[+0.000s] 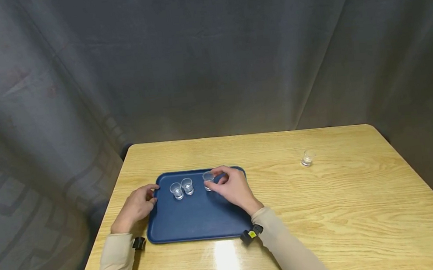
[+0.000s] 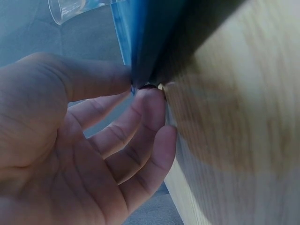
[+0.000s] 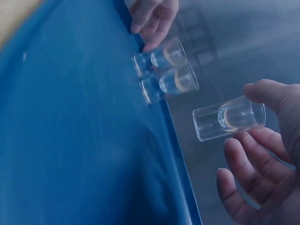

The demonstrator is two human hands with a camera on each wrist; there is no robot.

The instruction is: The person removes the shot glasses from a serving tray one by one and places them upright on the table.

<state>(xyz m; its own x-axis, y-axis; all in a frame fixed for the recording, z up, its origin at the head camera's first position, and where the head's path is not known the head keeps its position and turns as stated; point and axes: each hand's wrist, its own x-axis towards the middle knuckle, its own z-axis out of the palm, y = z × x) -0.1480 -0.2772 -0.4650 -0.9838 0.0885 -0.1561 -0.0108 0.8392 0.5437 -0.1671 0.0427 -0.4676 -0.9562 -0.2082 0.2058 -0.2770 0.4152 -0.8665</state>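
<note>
A blue tray lies on the wooden table, with three small clear glasses standing in a row near its far edge. My right hand curls around the rightmost glass, thumb and fingers on either side of it. In the right wrist view that glass sits between the thumb and fingers of my right hand. The other two glasses stand side by side to the left. My left hand pinches the tray's left rim, thumb above and fingertips at the edge.
A fourth small glass stands alone on the table at the far right. Grey curtain hangs behind and to the left of the table. The table's left edge runs close beside the tray.
</note>
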